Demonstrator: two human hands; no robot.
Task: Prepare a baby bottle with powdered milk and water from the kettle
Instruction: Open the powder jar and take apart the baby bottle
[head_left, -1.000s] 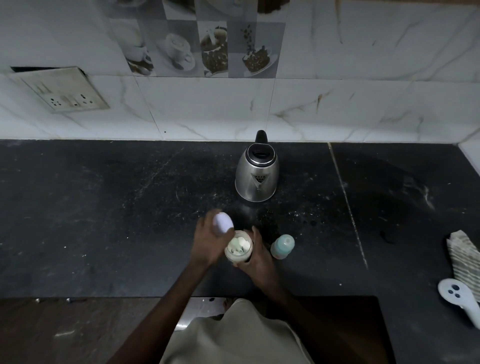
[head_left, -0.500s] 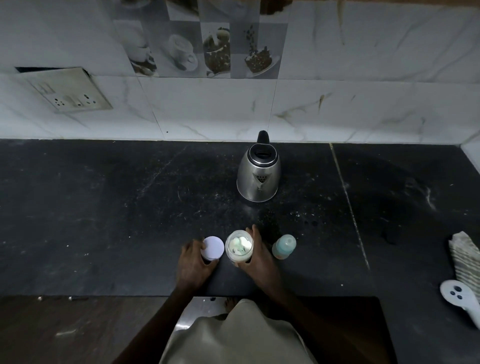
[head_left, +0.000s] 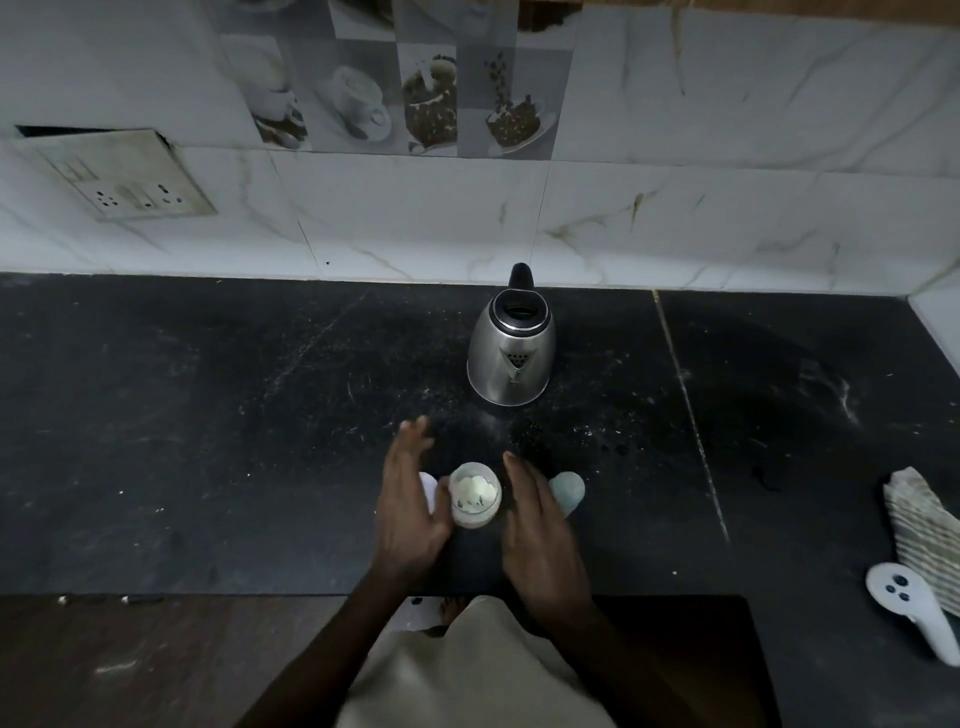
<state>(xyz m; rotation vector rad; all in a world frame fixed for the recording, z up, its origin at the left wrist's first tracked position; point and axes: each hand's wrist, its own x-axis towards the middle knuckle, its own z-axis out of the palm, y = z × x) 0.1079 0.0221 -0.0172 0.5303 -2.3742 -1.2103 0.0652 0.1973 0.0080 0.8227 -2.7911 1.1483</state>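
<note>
An open jar of white milk powder (head_left: 475, 494) stands on the black counter (head_left: 208, 441) near its front edge. Its white lid (head_left: 429, 488) lies just left of it, mostly hidden under my left hand (head_left: 410, 504), whose fingers are straight and spread, thumb close to the jar. My right hand (head_left: 535, 525) hovers flat just right of the jar, holding nothing. A pale blue baby bottle (head_left: 569, 491) stands behind my right hand, partly hidden. The steel kettle (head_left: 511, 345) with a black handle stands farther back, spout toward me.
A folded striped cloth (head_left: 922, 525) and a white controller (head_left: 914, 610) lie at the counter's right end. A socket plate (head_left: 130, 179) hangs on the tiled wall at the left. The counter's front edge runs just below my wrists.
My left hand set the white lid down left of the jar and let go. My right hand released the jar. Both hands now have straight fingers beside it.
</note>
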